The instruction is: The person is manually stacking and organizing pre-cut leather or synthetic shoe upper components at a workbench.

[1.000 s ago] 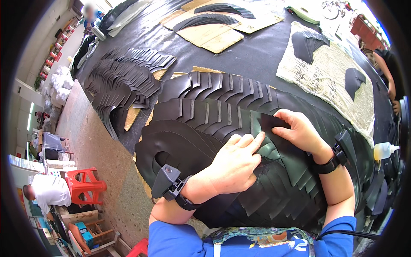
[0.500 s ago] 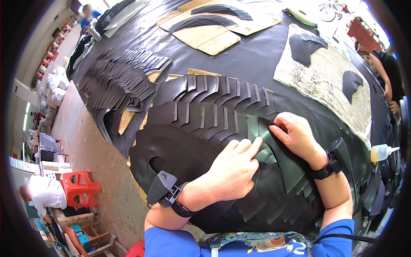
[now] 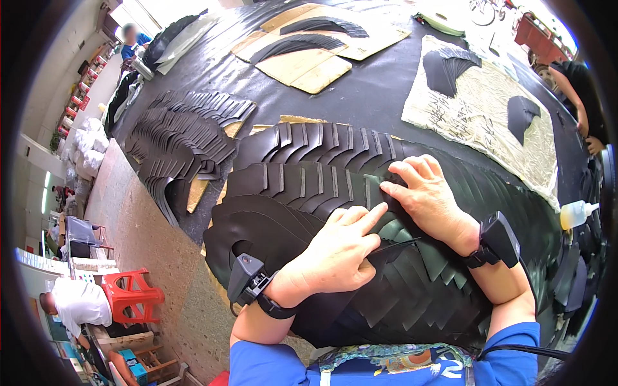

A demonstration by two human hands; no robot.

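Observation:
A large panel of overlapping black, leather-like flaps (image 3: 302, 222) lies in front of me, with raised ribs along its far rows. My left hand (image 3: 341, 251) rests on it, index finger stretched out and its tip pressing near a flap's edge. A thin dark pointed tool (image 3: 400, 243) sticks out from under its curled fingers; the held end is hidden. Just right of that fingertip, my right hand (image 3: 428, 202) bends thumb and fingers together at the edge of a black flap (image 3: 386, 180). The fingers partly cover the spot. Both wrists carry strapped black devices.
A layered black piece (image 3: 187, 135) lies at the left on cardboard. Curved black pieces rest on cardboard (image 3: 322, 76) at the back. Right are a pale wrapped sheet (image 3: 476, 122) and a squeeze bottle (image 3: 576, 214). A red stool (image 3: 132, 296) stands left; other people are around.
My right hand has shifted slightly left and farther away, its fingers more raised and bent. The left index fingertip stays close to the same flap. The whole view has shifted a little.

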